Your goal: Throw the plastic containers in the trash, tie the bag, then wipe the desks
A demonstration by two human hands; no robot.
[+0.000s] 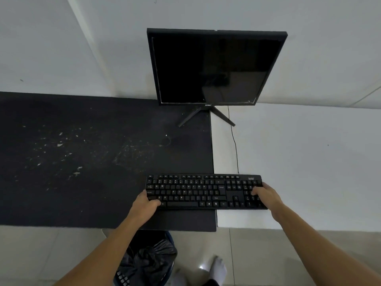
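1. The dark worktop to the left of my grips is speckled with crumbs and not yet wiped.
2. My left grip and right grip are clamped on the two ends of the keyboard.
3. I should lift it level, minding the cable beyond my right grip.
4. The trash bag sits below my left grip.

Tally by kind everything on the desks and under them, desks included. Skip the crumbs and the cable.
desks: 2, a black desk and a white desk
monitor: 1
keyboard: 1
trash bin: 1
trash bag: 1
Total: 6
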